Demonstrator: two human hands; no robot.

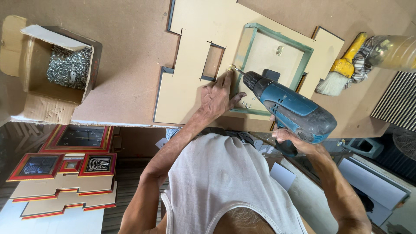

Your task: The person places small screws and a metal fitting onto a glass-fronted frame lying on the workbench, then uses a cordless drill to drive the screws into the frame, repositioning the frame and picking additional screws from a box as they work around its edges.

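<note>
My left hand (219,97) lies flat on a tan cut-out board (190,82), its fingertips steadying a small screw (232,68) at the corner of a green-edged frame (277,56). My right hand (297,141) grips the handle of a blue cordless drill (290,108). The drill's bit points up and left onto that screw. A few loose screws (247,104) lie on the frame beside my left hand.
A brown workbench (125,52) carries an open cardboard box (47,99) with several screws at the left. A yellow-handled brush (342,69) and a cloth lie at the right. Red-framed panels (65,169) are stacked on the floor below the bench edge.
</note>
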